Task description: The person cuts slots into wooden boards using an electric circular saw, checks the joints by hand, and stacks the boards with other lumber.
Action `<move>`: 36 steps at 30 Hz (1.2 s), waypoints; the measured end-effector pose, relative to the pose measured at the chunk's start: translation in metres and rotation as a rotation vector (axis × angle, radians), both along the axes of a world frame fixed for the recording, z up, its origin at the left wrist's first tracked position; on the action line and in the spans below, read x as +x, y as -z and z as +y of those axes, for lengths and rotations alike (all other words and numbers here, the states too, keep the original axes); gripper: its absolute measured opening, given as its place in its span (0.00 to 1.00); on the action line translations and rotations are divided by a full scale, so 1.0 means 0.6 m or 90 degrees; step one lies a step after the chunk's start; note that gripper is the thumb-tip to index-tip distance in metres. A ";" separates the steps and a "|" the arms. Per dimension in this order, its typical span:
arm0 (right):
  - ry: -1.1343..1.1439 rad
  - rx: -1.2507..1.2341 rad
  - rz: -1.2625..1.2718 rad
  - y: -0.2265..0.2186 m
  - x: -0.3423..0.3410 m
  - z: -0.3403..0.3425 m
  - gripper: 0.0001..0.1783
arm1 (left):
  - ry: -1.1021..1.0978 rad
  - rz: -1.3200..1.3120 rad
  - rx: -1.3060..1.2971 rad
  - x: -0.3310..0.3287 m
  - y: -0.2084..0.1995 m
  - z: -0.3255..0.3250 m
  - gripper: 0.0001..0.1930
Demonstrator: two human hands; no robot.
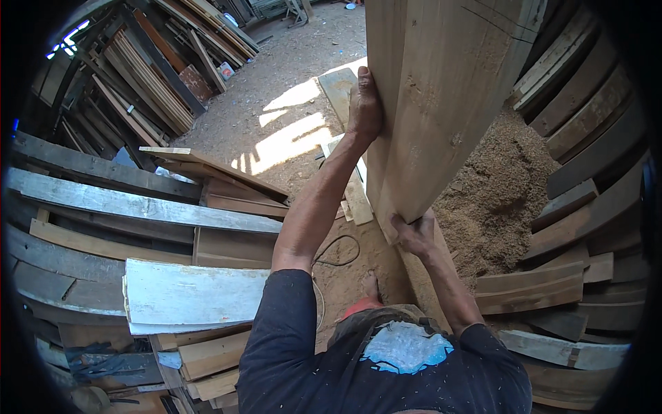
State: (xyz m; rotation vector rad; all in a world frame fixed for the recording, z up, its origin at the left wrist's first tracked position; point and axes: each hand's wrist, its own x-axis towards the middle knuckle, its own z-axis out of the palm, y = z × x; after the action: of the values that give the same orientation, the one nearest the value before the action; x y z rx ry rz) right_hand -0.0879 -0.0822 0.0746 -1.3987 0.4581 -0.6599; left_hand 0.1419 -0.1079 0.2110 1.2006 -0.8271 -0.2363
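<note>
A wide, thick pale wooden plank (pixel 455 90) rises steeply in front of me, its far end beyond the top of the view. Dark pencil lines cross its face near the top. My left hand (pixel 365 109) grips its left side well up, thumb pointing upward, with the other fingers mostly hidden. Lower down, my right hand (pixel 416 234) is closed round the near bottom end. Beneath that end lies another long board (pixel 429 283); whether the plank rests on it, I cannot tell.
Sawdust (pixel 503 200) is heaped to the right, beside stacked boards (pixel 531 290). On the left, a white-painted board (pixel 193 293) tops more stacked timber. A dark cable (pixel 341 262) loops over the dirt floor near my bare foot (pixel 371 284). Planks (pixel 148 76) lean at the far left.
</note>
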 end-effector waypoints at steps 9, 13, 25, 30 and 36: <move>-0.030 0.003 0.067 0.058 0.052 -0.002 0.22 | 0.020 0.052 -0.003 0.048 0.041 -0.012 0.39; -0.056 -0.042 0.062 0.043 0.058 -0.005 0.19 | -0.012 -0.080 -0.019 0.035 0.017 0.015 0.43; -0.204 -0.162 0.087 0.055 0.069 -0.030 0.28 | -0.162 -0.360 0.181 -0.151 -0.068 0.099 0.64; -0.208 -0.160 0.127 0.100 0.089 -0.032 0.31 | -0.157 -0.337 0.159 -0.147 -0.068 0.106 0.65; -0.193 -0.155 0.097 0.112 0.117 -0.032 0.28 | -0.152 -0.322 0.157 -0.123 -0.071 0.104 0.65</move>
State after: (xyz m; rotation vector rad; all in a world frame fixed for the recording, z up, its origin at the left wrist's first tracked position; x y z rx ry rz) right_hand -0.0176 -0.1017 0.0077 -1.7150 0.2822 -0.3717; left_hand 0.0683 -0.0453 0.2536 1.6113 -1.0998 0.1754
